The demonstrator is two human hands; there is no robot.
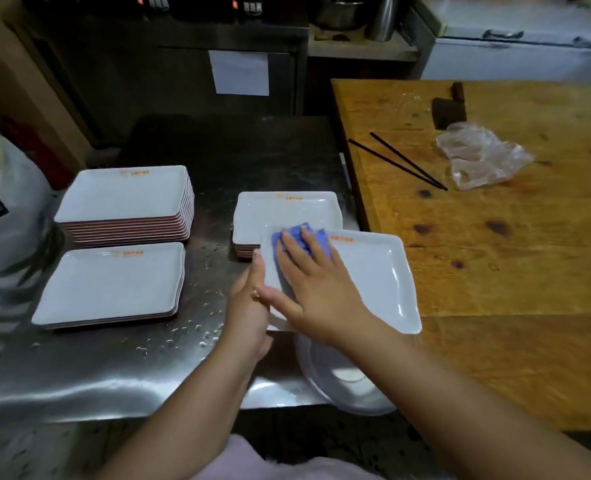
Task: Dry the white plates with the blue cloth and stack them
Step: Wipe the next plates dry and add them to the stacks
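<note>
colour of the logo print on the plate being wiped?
Orange, on the held plate near its far rim, beside the blue cloth. Head view, the only one.

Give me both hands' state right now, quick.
Left hand: grip closed on the edge of the white plate.
Right hand: open, flat fingers pressing the blue cloth onto that plate.

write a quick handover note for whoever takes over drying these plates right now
Left hand: grips the left edge of the plate being dried, holding it above the steel counter.
Right hand: fingers flat, pressing the blue cloth onto that plate's far left corner.
Stacks on the counter: tall stack far left, low stack near left, short stack just behind the held plate.
Done: cannot tell which stacks are dried.
Left: finish wiping this plate, stack it, continue. Water drops lie on the counter.
</note>
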